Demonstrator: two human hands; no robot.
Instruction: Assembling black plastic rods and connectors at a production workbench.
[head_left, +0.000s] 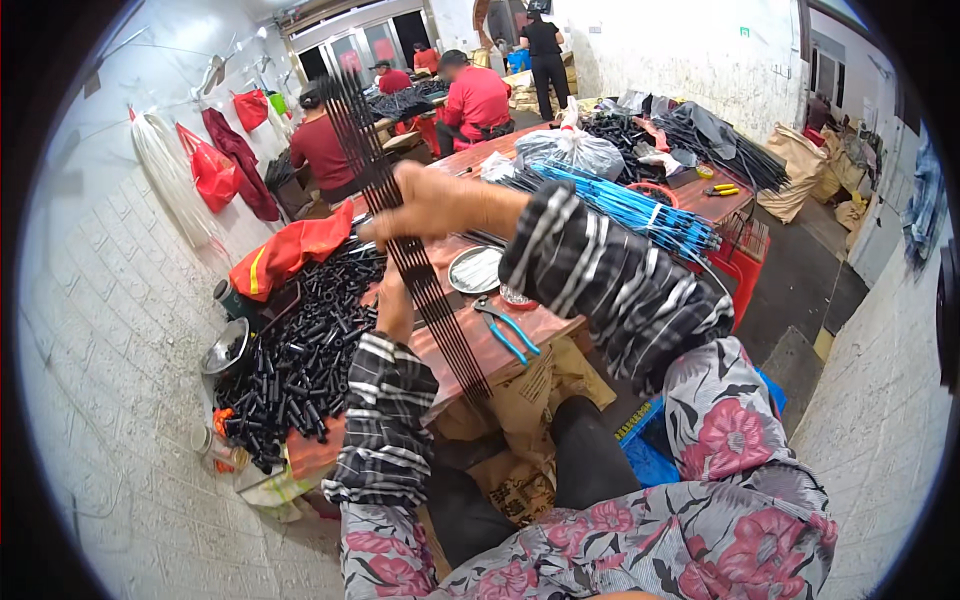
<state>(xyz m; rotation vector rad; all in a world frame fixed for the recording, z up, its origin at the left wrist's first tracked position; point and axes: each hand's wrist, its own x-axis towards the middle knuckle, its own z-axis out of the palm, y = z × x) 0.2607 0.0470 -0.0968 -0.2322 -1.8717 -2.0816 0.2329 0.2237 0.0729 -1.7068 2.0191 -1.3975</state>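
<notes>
Rod bundle: flat row of long, thin black rods (432,300), raised and slanting above the red-brown wooden counter (555,322).
Right hand (432,200): crosses the upper rods; fingers curl over them, motion-blurred, grip cannot be told.
Left hand (394,298): at the rods, nearer; fingers mostly hidden, state cannot be told.
Left pile: short black tubular pieces (290,365).
Right of rods: blue-handled metal pliers (514,326), near side.
Far right: bundled bright-blue rods (620,203).
</notes>
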